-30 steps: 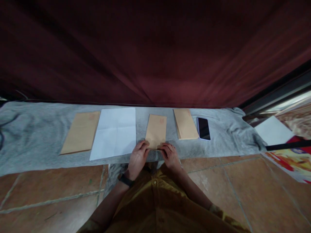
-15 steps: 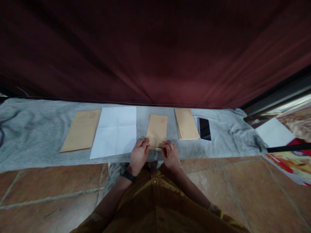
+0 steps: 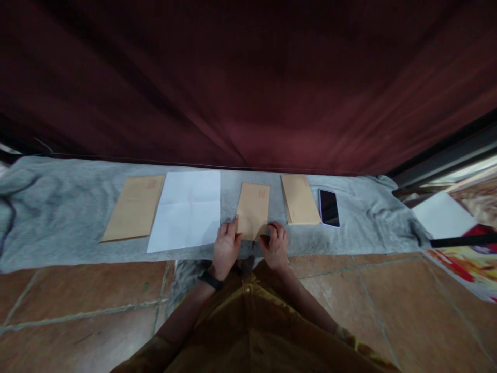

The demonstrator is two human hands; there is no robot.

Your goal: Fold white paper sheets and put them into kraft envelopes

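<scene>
A brown paper envelope (image 3: 253, 206) with a small reddish print in its far right corner lies lengthwise in front of me on the grey cloth. My left hand (image 3: 226, 247) pinches its near left edge between thumb and fingers. At the near right corner, my right hand (image 3: 275, 246) holds it with curled fingers. The envelope's near end lies flat between both thumbs. To the left rest a white sheet with fold creases (image 3: 186, 210) and some larger-looking brown envelopes (image 3: 134, 208). A stack of brown envelopes (image 3: 301, 199) is close by on the right.
A phone (image 3: 329, 208) with a pale purple edge lies right of the stack. The grey cloth (image 3: 361, 217) covers a narrow surface against a dark red curtain (image 3: 248, 93). White paper (image 3: 444, 212) and a colourful printed sheet (image 3: 469, 267) are at the far right, above floor tiles.
The envelope's near end, raised in a narrow fold between my hands before, now lies flatter. My hands have shifted slightly apart along its edges. The view has moved a little.
</scene>
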